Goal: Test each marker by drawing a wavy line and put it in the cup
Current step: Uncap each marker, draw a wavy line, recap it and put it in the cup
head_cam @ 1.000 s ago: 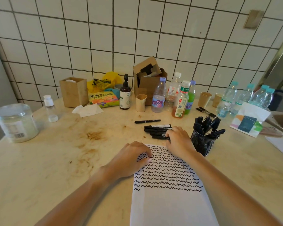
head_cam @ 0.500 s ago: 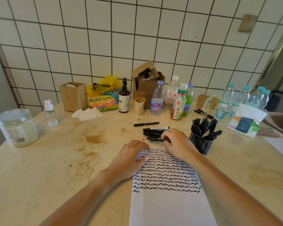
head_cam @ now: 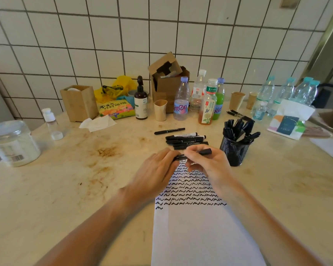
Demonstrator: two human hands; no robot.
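I see a slim black marker [head_cam: 192,154] with small pale print along its barrel, held level above the top edge of a white sheet of paper [head_cam: 200,237]. My left hand [head_cam: 154,173] curls its fingers round the marker's left end, and my right hand [head_cam: 208,166] pinches the barrel between thumb and fingertips, so both hands grip the same marker and the blunt right end pokes out past the right fingers. I cannot tell whether the cap is on or off. Beneath the hands, the paper carries many rows of black wavy lines [head_cam: 190,191]. Just beyond the hands lies a pile of similar black markers [head_cam: 185,140] on the stained pale table [head_cam: 65,189]. Just to the right of my right hand stands a black mesh cup [head_cam: 235,150], crowded with black markers standing upright.
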